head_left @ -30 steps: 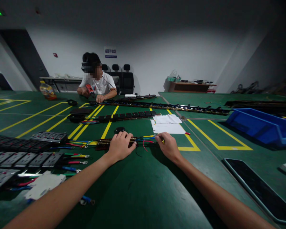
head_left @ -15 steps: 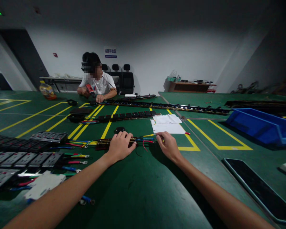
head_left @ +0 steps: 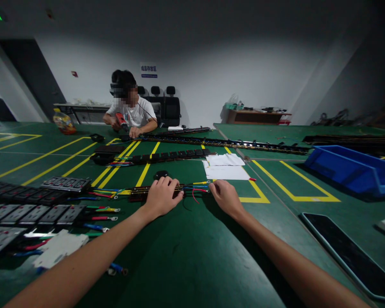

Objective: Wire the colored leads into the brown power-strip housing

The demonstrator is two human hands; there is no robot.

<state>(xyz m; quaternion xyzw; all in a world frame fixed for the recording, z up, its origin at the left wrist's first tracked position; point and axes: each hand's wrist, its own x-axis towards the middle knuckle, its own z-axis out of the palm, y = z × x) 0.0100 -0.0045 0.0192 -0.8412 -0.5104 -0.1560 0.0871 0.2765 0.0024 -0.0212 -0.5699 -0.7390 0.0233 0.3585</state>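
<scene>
My left hand [head_left: 163,199] lies over a narrow black strip with brass-coloured bars [head_left: 139,193], its fingers curled round it and holding it against the table. Yellow, blue and red wires [head_left: 195,188] come out of the strip's right end, with metal ring lugs at their tips. A thin red wire bends down below them. My right hand [head_left: 226,196] is just right of the lugs, its fingers curled and closed. Whatever it may hold is hidden. A small round black object [head_left: 161,174] sits behind my left hand.
Socket strips [head_left: 45,216] with lugged wires lie at the left. White papers [head_left: 226,167], a blue bin [head_left: 349,171] and a phone [head_left: 349,252] are to the right. Across the green table [head_left: 192,256], a person [head_left: 136,113] holds a red power drill [head_left: 121,119] near a long black strip [head_left: 227,143].
The yellow wire's lug, which was at my right fingertips, is now apart from them. My right hand has turned slightly, with its fingers more curled. My left hand has stayed put.
</scene>
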